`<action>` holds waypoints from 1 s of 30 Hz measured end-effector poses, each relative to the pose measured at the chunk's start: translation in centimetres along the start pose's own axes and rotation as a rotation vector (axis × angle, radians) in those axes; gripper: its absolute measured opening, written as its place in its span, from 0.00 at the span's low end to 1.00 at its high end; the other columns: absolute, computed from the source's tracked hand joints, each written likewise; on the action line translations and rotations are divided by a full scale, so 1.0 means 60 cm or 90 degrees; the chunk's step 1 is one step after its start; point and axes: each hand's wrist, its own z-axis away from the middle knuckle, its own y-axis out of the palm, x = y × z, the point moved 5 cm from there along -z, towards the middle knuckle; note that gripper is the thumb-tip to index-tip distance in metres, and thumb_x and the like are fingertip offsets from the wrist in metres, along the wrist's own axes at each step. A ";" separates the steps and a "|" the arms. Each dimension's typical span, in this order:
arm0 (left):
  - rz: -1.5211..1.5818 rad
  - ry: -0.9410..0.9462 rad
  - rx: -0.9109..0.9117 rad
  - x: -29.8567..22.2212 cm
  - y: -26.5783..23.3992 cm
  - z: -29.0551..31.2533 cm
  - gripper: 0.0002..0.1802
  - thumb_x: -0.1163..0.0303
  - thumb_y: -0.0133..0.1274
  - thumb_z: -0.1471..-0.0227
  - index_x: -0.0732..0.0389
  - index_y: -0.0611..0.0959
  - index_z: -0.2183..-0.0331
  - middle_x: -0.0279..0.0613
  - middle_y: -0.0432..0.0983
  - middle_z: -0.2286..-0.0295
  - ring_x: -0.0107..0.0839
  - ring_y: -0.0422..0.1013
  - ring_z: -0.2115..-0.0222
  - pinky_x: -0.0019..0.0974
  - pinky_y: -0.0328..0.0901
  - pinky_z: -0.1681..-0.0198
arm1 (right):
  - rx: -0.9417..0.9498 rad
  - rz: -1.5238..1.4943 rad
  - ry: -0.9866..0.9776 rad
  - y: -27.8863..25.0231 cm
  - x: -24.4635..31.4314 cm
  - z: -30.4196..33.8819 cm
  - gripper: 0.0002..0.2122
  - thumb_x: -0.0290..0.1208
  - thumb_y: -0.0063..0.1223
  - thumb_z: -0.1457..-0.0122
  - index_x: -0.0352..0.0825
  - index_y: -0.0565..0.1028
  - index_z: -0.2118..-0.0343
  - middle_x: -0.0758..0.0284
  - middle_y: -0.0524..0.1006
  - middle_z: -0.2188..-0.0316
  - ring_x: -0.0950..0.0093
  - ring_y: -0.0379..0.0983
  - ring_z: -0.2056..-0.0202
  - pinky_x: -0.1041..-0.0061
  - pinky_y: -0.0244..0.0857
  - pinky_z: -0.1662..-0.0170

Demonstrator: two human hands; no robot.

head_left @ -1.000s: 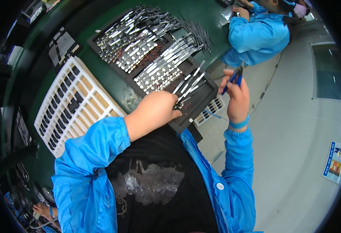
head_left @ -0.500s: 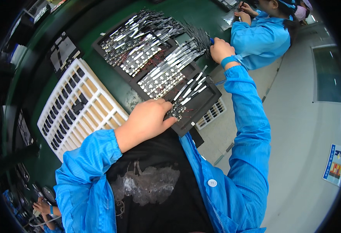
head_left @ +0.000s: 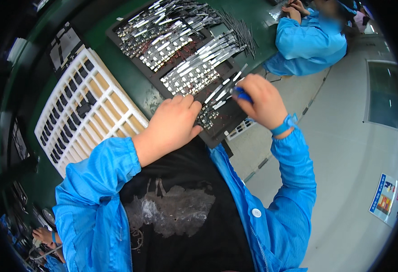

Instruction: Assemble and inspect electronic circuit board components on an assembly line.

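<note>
Your right hand (head_left: 263, 102) wraps its fingers round a blue-handled tool (head_left: 243, 94) above the black tray (head_left: 225, 123), far sections packed with circuit boards (head_left: 189, 81), the nearest part-filled; your left hand's (head_left: 172, 124) hold is unclear.

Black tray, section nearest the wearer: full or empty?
Partly filled: the black tray shows boards and strips there, beside bare black bottom.
</note>
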 end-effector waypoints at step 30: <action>0.286 -0.081 -0.056 0.036 -0.103 0.069 0.07 0.76 0.60 0.55 0.62 0.77 0.73 0.41 0.68 0.73 0.35 0.68 0.70 0.35 0.64 0.66 | 0.233 0.132 -0.210 0.095 0.031 -0.039 0.16 0.27 0.60 0.59 0.38 0.73 0.63 0.68 0.73 0.64 0.68 0.68 0.55 0.61 0.55 0.45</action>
